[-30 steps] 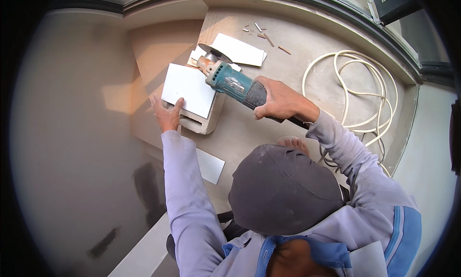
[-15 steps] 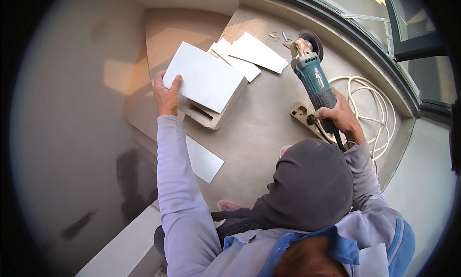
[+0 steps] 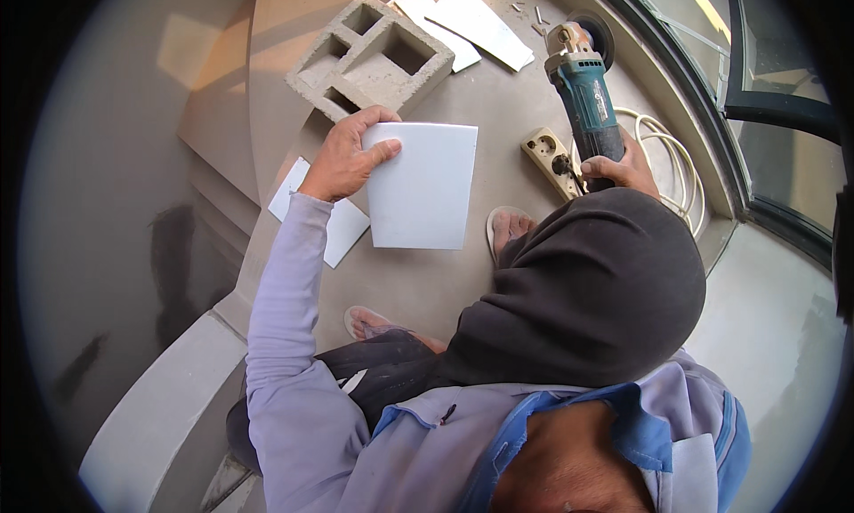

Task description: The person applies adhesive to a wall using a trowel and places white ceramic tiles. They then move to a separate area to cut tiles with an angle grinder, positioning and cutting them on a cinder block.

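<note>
My left hand [image 3: 353,154] grips a white rectangular tile [image 3: 422,188] at its upper left corner, thumb on the face. The tile hangs in the air on the near side of a grey hollow concrete block [image 3: 405,84], whose open cells now show. Over at the right, my right hand [image 3: 625,168] is wrapped round the dark rear handle of a teal angle grinder [image 3: 583,95]. Its cutting disc [image 3: 594,40] points away from me; I cannot tell whether it spins.
Several white tile pieces [image 3: 485,25] lie beyond the block, and another cut piece [image 3: 345,231] rests under my left wrist. A beige power strip [image 3: 544,148] and a coiled white cable [image 3: 685,170] sit by my right hand. A step edge [image 3: 209,188] drops off at left; a window frame [image 3: 685,77] borders the right.
The tile has been lifted off the concrete block and brought nearer to me, uncovering the block's cells. My right hand still holds the grinder in about the same place.
</note>
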`<action>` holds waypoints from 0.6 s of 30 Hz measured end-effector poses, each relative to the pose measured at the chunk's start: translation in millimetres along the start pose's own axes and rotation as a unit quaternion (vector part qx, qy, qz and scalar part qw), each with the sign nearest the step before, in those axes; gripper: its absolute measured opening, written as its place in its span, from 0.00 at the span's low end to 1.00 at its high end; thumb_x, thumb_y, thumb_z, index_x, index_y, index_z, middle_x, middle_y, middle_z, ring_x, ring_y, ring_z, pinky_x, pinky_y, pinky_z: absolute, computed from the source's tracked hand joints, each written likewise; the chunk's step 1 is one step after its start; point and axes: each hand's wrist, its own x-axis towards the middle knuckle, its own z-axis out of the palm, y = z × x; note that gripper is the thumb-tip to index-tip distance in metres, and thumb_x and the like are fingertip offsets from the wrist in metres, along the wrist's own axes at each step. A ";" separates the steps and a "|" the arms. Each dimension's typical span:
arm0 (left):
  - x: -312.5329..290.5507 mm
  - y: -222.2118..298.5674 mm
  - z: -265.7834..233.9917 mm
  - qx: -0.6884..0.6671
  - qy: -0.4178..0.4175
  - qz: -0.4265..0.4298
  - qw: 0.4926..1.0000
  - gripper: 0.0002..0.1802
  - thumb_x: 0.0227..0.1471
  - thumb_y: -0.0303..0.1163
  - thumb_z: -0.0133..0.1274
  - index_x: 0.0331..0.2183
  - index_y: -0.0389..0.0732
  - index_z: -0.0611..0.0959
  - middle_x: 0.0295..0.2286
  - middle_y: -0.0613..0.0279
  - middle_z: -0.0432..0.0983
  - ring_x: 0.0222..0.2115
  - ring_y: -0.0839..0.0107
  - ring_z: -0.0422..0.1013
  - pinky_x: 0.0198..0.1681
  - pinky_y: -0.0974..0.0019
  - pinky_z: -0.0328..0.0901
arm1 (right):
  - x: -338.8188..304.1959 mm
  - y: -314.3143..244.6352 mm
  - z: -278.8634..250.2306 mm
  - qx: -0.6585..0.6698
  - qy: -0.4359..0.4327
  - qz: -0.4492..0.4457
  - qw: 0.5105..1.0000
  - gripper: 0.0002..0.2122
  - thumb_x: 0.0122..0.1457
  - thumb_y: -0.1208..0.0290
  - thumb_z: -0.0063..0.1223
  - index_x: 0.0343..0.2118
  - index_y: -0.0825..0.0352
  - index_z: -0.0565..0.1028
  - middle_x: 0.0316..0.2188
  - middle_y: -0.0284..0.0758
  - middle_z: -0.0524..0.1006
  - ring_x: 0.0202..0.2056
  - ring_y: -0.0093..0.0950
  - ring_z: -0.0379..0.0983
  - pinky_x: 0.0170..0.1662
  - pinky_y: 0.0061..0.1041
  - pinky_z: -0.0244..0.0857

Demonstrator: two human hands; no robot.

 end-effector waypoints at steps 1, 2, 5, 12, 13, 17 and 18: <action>-3.8 -10.9 9.1 0.017 -0.019 -0.004 1.000 0.13 0.49 0.29 0.59 0.38 0.37 0.79 0.33 0.57 0.77 0.36 0.69 0.72 0.44 0.65 0.66 | 1.5 2.0 -0.3 -0.010 -0.010 0.001 1.000 0.32 0.33 0.64 0.65 0.47 0.70 0.72 0.34 0.37 0.75 0.35 0.28 0.71 0.42 0.25 0.63; -6.8 -19.5 17.8 0.019 -0.018 -0.017 1.000 0.13 0.49 0.29 0.59 0.38 0.38 0.79 0.33 0.57 0.77 0.36 0.68 0.72 0.44 0.65 0.66 | 3.1 3.4 0.0 -0.018 -0.019 0.003 1.000 0.32 0.33 0.64 0.65 0.47 0.70 0.72 0.33 0.37 0.75 0.34 0.28 0.71 0.41 0.25 0.63; -15.5 -55.6 40.2 0.010 -0.009 -0.051 0.999 0.12 0.49 0.27 0.58 0.38 0.37 0.79 0.34 0.55 0.78 0.36 0.67 0.73 0.44 0.64 0.66 | 3.2 5.0 8.7 -0.006 -0.027 0.002 1.000 0.31 0.34 0.64 0.65 0.46 0.70 0.72 0.32 0.35 0.74 0.33 0.27 0.71 0.40 0.25 0.63; -21.5 -113.7 66.0 -0.055 0.045 -0.096 0.993 0.12 0.48 0.27 0.59 0.37 0.35 0.79 0.34 0.53 0.78 0.35 0.67 0.73 0.41 0.65 0.67 | 7.0 5.1 26.2 0.009 -0.064 0.010 0.998 0.29 0.35 0.64 0.65 0.45 0.70 0.72 0.32 0.35 0.74 0.34 0.27 0.70 0.42 0.25 0.62; -23.0 -119.2 68.7 -0.067 0.055 -0.108 0.990 0.12 0.48 0.27 0.58 0.37 0.35 0.79 0.34 0.53 0.78 0.35 0.67 0.73 0.41 0.65 0.68 | 8.2 5.1 28.3 0.007 -0.069 0.008 0.998 0.29 0.36 0.64 0.64 0.45 0.69 0.72 0.32 0.35 0.74 0.35 0.27 0.69 0.43 0.25 0.62; -5.0 -120.8 79.3 -0.064 0.052 -0.094 0.992 0.14 0.47 0.28 0.60 0.39 0.35 0.80 0.35 0.50 0.78 0.36 0.62 0.74 0.41 0.63 0.68 | 0.9 -1.3 15.7 0.003 -0.044 0.008 0.999 0.29 0.36 0.65 0.64 0.45 0.69 0.72 0.33 0.34 0.74 0.35 0.27 0.69 0.44 0.25 0.62; -16.3 -124.0 74.9 -0.007 0.077 -0.109 0.991 0.16 0.47 0.29 0.61 0.39 0.36 0.80 0.35 0.51 0.78 0.37 0.62 0.74 0.43 0.63 0.68 | 7.9 2.6 24.7 0.007 -0.061 0.008 0.998 0.29 0.36 0.65 0.64 0.46 0.70 0.72 0.33 0.34 0.74 0.35 0.27 0.70 0.44 0.25 0.62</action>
